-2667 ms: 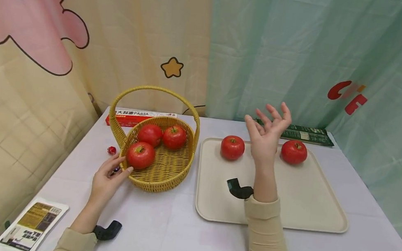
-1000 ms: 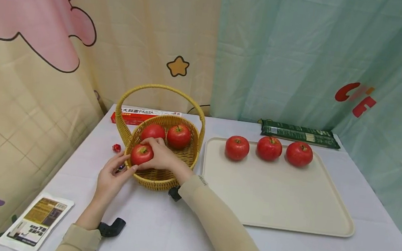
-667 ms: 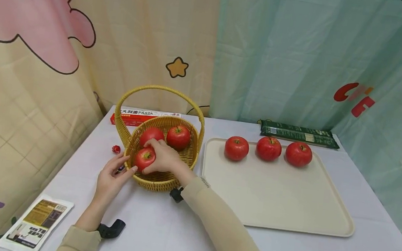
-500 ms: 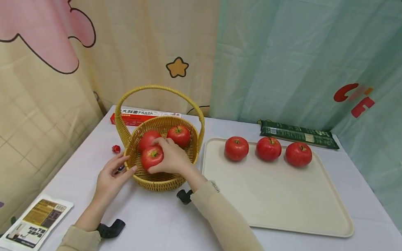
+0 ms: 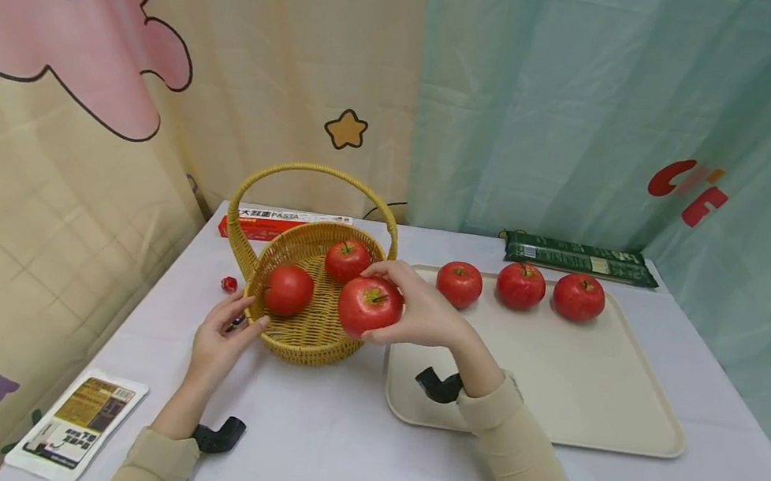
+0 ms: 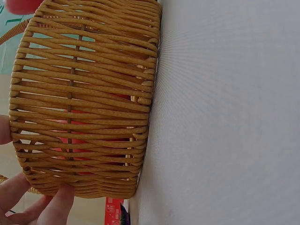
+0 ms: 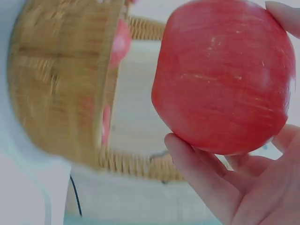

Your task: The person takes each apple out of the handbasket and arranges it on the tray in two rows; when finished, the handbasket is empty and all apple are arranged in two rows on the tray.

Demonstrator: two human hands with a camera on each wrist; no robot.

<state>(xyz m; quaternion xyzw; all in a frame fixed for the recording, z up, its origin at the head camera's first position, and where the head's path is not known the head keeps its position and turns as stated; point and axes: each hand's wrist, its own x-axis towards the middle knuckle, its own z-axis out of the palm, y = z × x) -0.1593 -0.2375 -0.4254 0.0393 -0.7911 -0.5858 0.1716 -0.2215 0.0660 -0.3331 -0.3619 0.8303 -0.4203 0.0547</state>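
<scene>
My right hand (image 5: 429,313) holds a red apple (image 5: 369,308) between thumb and fingers, raised over the right edge of the yellow woven basket (image 5: 304,352). Two apples remain inside the basket: one apple (image 5: 288,290) at the left, another apple (image 5: 347,260) at the back. My left hand (image 5: 220,342) touches the basket's left rim with spread, relaxed fingertips. In the left wrist view those fingers (image 6: 58,204) rest against the wicker wall (image 6: 84,103). Up close in the right wrist view, the held apple (image 7: 222,77) fills much of the picture.
A beige tray (image 5: 554,387) at right bears three apples (image 5: 520,286) along its back edge. Behind it lies a dark green packet (image 5: 579,259). A red pasta box (image 5: 266,224) sits behind the basket, a small red ball-like item (image 5: 229,284) left of it, and a white pouch (image 5: 76,427) front left.
My right hand has taken the front apple from the basket and moved it up and right. Another apple inside has rolled forward. The left hand stays at the rim.
</scene>
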